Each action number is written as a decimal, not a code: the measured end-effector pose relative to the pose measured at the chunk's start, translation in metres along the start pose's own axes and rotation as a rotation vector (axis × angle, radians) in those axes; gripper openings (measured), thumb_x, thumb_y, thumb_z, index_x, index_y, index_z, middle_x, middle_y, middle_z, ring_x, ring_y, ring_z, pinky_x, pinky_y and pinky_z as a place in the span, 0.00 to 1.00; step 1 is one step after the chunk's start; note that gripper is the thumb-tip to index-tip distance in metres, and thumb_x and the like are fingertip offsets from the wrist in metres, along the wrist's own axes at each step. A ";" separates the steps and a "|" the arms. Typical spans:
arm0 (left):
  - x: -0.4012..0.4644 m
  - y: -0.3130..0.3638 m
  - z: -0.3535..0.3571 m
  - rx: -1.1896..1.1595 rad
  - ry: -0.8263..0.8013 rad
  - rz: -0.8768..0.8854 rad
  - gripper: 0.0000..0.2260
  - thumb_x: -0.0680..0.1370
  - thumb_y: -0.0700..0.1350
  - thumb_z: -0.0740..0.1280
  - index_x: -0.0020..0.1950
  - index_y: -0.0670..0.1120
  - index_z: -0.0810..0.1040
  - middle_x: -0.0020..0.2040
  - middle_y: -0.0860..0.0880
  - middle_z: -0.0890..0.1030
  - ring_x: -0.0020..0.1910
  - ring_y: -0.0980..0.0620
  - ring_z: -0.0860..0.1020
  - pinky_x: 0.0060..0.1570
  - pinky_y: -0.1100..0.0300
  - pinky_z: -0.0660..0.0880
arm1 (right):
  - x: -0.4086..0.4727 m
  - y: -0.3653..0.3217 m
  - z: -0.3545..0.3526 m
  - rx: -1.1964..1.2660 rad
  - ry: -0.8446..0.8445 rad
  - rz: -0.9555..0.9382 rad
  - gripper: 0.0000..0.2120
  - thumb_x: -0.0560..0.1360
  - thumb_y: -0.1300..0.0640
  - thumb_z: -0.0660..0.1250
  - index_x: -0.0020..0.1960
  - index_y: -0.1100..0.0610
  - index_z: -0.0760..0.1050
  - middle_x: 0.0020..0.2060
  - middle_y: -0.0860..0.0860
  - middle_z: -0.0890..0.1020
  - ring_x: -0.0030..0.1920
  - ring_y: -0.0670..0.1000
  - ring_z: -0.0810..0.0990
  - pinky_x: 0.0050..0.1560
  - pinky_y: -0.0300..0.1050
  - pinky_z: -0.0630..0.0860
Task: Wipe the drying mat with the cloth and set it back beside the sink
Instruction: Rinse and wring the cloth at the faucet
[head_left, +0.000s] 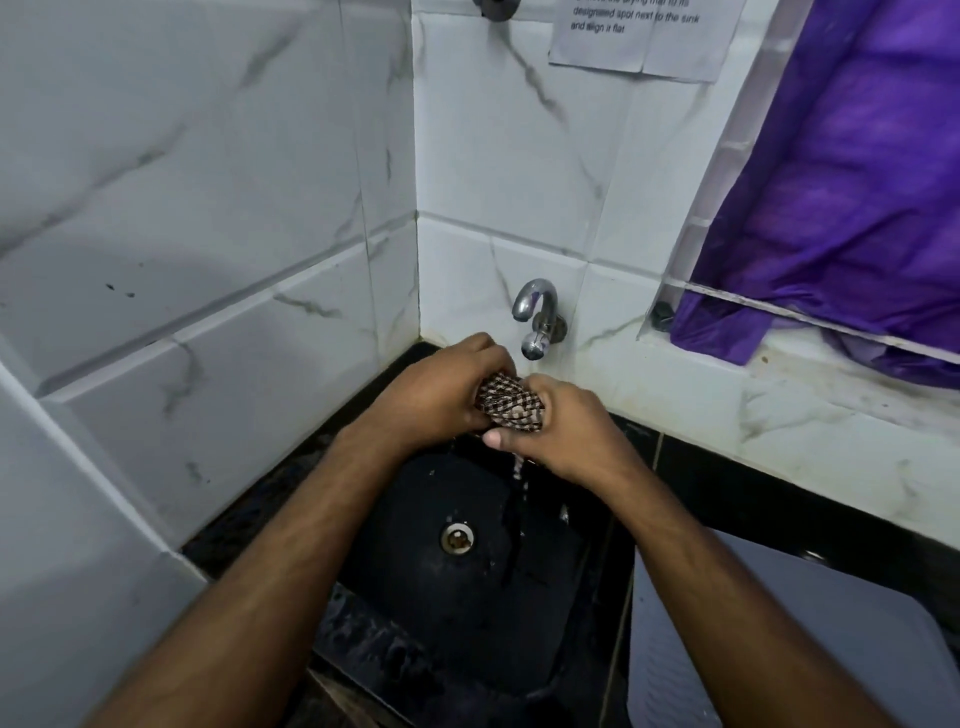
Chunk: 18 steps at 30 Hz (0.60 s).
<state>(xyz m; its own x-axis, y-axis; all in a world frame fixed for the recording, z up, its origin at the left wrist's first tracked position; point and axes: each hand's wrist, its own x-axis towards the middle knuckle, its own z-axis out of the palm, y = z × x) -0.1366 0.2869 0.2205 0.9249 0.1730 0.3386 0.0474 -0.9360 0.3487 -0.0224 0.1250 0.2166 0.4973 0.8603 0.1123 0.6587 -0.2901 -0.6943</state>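
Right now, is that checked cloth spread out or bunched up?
Bunched up: both hands, left and right, grip the cloth in a twisted wad over the sink, water dripping below.

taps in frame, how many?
1 whole: the tap on the back wall tiles, above the sink and just behind the cloth. A second metal fitting shows at the top edge, cut off; what it is cannot be told.

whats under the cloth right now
Under the cloth, gripped by the left hand and right hand, water runs down into the black sink, with its drain lower left. The hands hide the cloth's ends.
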 end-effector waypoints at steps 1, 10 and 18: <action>-0.005 0.003 0.001 -0.078 -0.006 -0.023 0.21 0.68 0.54 0.73 0.59 0.56 0.75 0.53 0.56 0.77 0.51 0.54 0.78 0.49 0.48 0.77 | -0.005 0.002 -0.003 -0.027 0.045 -0.026 0.23 0.64 0.41 0.81 0.53 0.48 0.78 0.42 0.43 0.83 0.42 0.40 0.81 0.45 0.43 0.79; -0.031 0.029 0.044 -0.440 -0.269 -0.184 0.25 0.70 0.43 0.80 0.66 0.50 0.78 0.56 0.54 0.82 0.53 0.59 0.81 0.56 0.59 0.78 | -0.059 0.048 0.013 -0.283 0.085 0.010 0.31 0.63 0.35 0.78 0.63 0.44 0.78 0.50 0.42 0.79 0.53 0.46 0.76 0.49 0.48 0.75; -0.030 0.086 0.092 -1.081 -0.054 -0.308 0.08 0.80 0.39 0.69 0.55 0.35 0.81 0.41 0.39 0.84 0.35 0.50 0.81 0.28 0.62 0.73 | -0.135 0.090 -0.002 0.097 0.189 0.162 0.32 0.64 0.34 0.76 0.64 0.46 0.78 0.50 0.40 0.78 0.53 0.41 0.79 0.53 0.46 0.78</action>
<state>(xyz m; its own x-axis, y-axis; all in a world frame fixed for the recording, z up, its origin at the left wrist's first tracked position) -0.1259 0.1731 0.1598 0.9465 0.3129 0.0786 -0.0513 -0.0945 0.9942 -0.0292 -0.0178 0.1405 0.6944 0.7097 0.1188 0.5091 -0.3679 -0.7781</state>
